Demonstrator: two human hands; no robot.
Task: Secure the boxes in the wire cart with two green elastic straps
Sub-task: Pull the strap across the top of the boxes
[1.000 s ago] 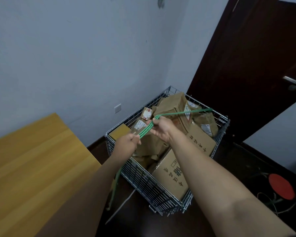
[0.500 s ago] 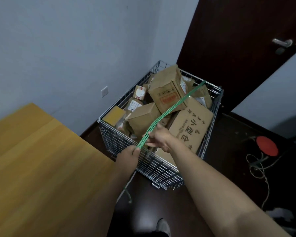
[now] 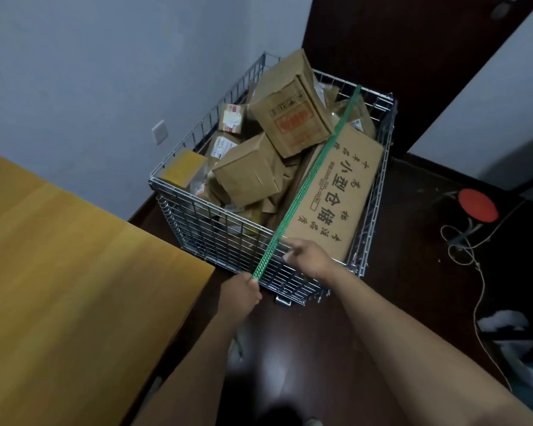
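A wire cart (image 3: pixel 216 238) stands in the room's corner, piled with several brown cardboard boxes (image 3: pixel 290 118). One green elastic strap (image 3: pixel 308 179) runs taut from the cart's far rim, over the boxes, down past the near rim. My left hand (image 3: pixel 240 295) is closed on the strap's near end, in front of the cart's near wall. My right hand (image 3: pixel 311 256) rests at the near rim just right of the strap, fingers pointing at it; whether it grips the strap is unclear. A large flat box with black printing (image 3: pixel 342 192) lies right of the strap.
A yellow wooden table (image 3: pixel 59 287) fills the left side, its corner close to the cart. A dark door (image 3: pixel 397 41) is behind the cart. On the dark floor to the right lie a red round object (image 3: pixel 477 206), a loose cord (image 3: pixel 474 272) and white scraps (image 3: pixel 499 321).
The view has tilted down. Both hands have pulled the strap toward me and downward, from above the boxes to the cart's near rim; the strap now lies stretched across the boxes.
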